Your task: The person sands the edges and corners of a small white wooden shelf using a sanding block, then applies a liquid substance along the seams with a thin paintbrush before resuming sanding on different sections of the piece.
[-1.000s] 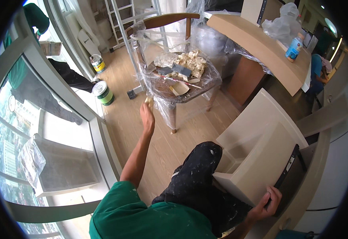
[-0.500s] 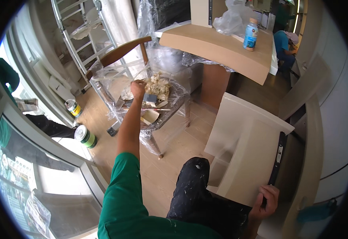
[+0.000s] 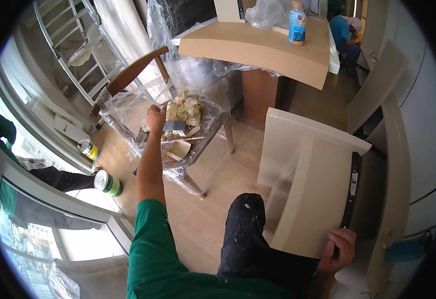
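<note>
My left hand (image 3: 155,117) reaches out over a plastic-wrapped wooden chair (image 3: 128,74). Its fingers are closed on one end of a flat grey-blue tool (image 3: 174,125). The tool lies across a heap of crumpled cream scraps (image 3: 184,107) on the seat. A curved cream piece (image 3: 179,149) lies nearer to me on the same seat. My right hand (image 3: 340,246) grips the lower corner of a cream cabinet piece (image 3: 307,189). That piece leans beside my knee and has a black rail (image 3: 351,189) along its edge.
A beige table (image 3: 258,47) carries a bottle (image 3: 296,22) and a plastic bag (image 3: 267,12). Two paint cans (image 3: 107,182) (image 3: 88,148) stand by the window at left. A white stepladder (image 3: 73,55) leans behind. Another person (image 3: 345,30) crouches at the far right.
My left hand has moved from the chair's front edge onto the heap on the seat and closed on the grey-blue tool. The view has turned. My right hand stays on the panel.
</note>
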